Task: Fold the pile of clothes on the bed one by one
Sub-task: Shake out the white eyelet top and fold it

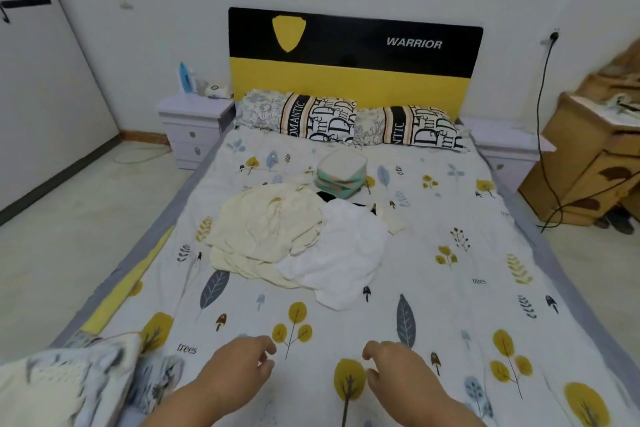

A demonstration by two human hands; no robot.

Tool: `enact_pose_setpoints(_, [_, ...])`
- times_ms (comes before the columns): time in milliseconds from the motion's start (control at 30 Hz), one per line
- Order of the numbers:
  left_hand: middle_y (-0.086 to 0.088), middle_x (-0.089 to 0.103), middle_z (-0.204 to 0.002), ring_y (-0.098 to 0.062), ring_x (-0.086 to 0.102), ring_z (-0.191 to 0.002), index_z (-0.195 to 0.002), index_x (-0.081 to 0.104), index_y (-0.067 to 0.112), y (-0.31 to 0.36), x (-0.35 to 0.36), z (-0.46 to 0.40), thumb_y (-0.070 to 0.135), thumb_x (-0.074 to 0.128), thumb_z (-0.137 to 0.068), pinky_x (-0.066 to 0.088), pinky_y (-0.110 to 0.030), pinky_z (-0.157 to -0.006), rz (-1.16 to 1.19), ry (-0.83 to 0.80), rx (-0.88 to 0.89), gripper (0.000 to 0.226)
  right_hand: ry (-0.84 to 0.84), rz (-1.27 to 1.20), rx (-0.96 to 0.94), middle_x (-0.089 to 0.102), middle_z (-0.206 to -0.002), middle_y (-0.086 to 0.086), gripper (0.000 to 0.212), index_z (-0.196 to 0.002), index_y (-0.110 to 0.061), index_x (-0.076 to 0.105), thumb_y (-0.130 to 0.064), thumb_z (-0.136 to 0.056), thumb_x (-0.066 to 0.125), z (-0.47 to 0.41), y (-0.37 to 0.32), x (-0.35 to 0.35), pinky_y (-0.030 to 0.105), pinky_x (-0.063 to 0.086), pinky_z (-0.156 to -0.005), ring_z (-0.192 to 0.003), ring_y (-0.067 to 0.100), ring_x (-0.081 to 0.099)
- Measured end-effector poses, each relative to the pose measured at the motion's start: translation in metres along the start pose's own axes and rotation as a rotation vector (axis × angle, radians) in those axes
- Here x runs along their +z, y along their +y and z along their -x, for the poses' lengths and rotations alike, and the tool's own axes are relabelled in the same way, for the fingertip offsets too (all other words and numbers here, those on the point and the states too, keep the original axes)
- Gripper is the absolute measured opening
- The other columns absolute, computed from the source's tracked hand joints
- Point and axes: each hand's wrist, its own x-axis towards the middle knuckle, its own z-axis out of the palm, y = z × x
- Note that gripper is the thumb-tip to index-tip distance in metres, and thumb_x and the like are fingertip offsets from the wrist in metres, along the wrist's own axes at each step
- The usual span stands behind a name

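The pile of clothes [298,239] lies near the middle of the bed [450,288], at about twelve o'clock from the person and well apart from both hands. It is made up of a cream garment [263,225] at the ten o'clock side and a white garment [343,253] at the two o'clock side, the two overlapping, with a dark scrap showing at the far edge. A small folded stack [341,172] sits just beyond, toward the pillows [349,123]. The cloth looks light, thin and limp, so it should crumple and drape rather than hold shape; a shoulder seam or hem corner of the white garment, which lies nearest, seems the sensible place to pinch. The left hand [239,366] and right hand [394,366] hover low over the near end of the sheet, palms down, fingers loosely curled and apart, holding nothing, with a gap between them.
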Motion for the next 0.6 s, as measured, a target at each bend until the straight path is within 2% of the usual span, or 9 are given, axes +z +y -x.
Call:
enact_pose_setpoints(133, [0.009, 0.059, -0.116, -0.006, 0.049, -0.093, -0.123, 0.052, 0.029, -0.002, 0.008, -0.04, 0.031, 0.041, -0.095, 0.039, -0.018, -0.084, -0.031, 0.0, -0.021, 0.031, -0.02, 0.018, 0.022, 0.052, -0.124, 0.006, 0.032, -0.126, -0.015, 0.048, -0.021, -0.096, 0.037, -0.043, 0.022, 0.002, 0.03, 0.041, -0.09, -0.116, 0.021, 0.046])
enact_pose_setpoints(300, [0.012, 0.058, -0.107, -0.003, 0.049, -0.092, -0.122, 0.052, 0.028, -0.019, 0.021, -0.103, 0.029, 0.04, -0.095, 0.039, -0.017, -0.088, -0.046, 0.009, -0.058, 0.03, -0.023, 0.023, 0.046, 0.052, -0.124, 0.006, 0.032, -0.125, -0.014, 0.049, -0.016, -0.095, 0.036, -0.116, 0.034, 0.016, 0.031, 0.04, -0.092, -0.116, 0.021, 0.044])
enact_pose_setpoints(433, [0.007, 0.05, -0.134, -0.007, 0.05, -0.115, -0.131, 0.044, 0.028, -0.037, 0.037, -0.16, 0.028, 0.039, -0.096, 0.037, -0.017, -0.089, -0.084, 0.011, -0.06, 0.035, 0.007, 0.044, 0.081, 0.048, -0.127, 0.005, 0.034, -0.128, -0.016, 0.045, -0.012, -0.095, 0.033, -0.181, 0.041, 0.041, 0.03, 0.04, -0.093, -0.117, 0.022, 0.042])
enact_pose_setpoints(533, [0.003, 0.042, -0.139, -0.013, 0.042, -0.124, -0.137, 0.037, 0.025, -0.046, 0.057, -0.208, 0.023, 0.038, -0.096, 0.037, -0.023, -0.097, -0.119, 0.016, -0.038, 0.041, 0.019, 0.088, 0.109, 0.042, -0.131, 0.005, 0.037, -0.131, -0.017, 0.039, -0.012, -0.094, 0.033, -0.227, 0.051, 0.067, 0.031, 0.039, -0.093, -0.118, 0.023, 0.041])
enact_pose_setpoints(600, [0.0, 0.028, -0.149, -0.017, 0.031, -0.132, -0.142, 0.029, 0.023, -0.046, 0.076, -0.24, 0.019, 0.038, -0.095, 0.032, -0.027, -0.104, -0.151, 0.03, -0.023, 0.048, 0.018, 0.104, 0.153, 0.032, -0.141, 0.007, 0.043, -0.137, -0.018, 0.031, -0.016, -0.095, 0.034, -0.252, 0.06, 0.088, 0.033, 0.036, -0.098, -0.126, 0.025, 0.035])
